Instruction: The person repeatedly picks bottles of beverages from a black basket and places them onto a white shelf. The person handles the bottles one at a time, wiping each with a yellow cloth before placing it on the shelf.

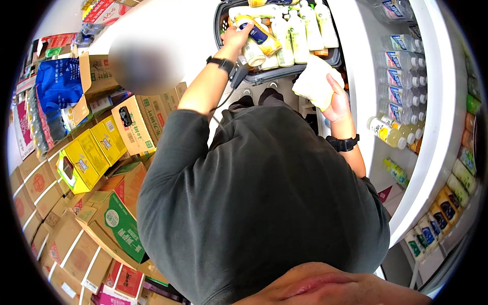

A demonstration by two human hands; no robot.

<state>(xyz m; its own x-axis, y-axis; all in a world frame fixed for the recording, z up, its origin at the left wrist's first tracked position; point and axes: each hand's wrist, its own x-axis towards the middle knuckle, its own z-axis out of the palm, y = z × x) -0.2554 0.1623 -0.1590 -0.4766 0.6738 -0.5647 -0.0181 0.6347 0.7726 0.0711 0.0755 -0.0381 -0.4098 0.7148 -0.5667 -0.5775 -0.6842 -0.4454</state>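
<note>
A dark plastic crate (249, 78) stands before me, packed with white-labelled bottles (300, 36) and several cans. My left hand (237, 37) is over its left part, with the fingers on the top end of a yellow can with a dark blue panel (263, 38). That can lies tilted on top of a pale can (253, 53). At the crate's near right corner, my right hand (337, 100) holds a folded whitish-yellow cloth (314, 82). Both wrists wear black bands.
To the right, a white-edged shelf (411, 183) holds rows of clear bottles (398, 78) and a pale yellow-filled bottle (385, 131). Cardboard cartons (68, 244) and yellow boxes (91, 156) are stacked at the left. A blurred round patch covers something at the upper left.
</note>
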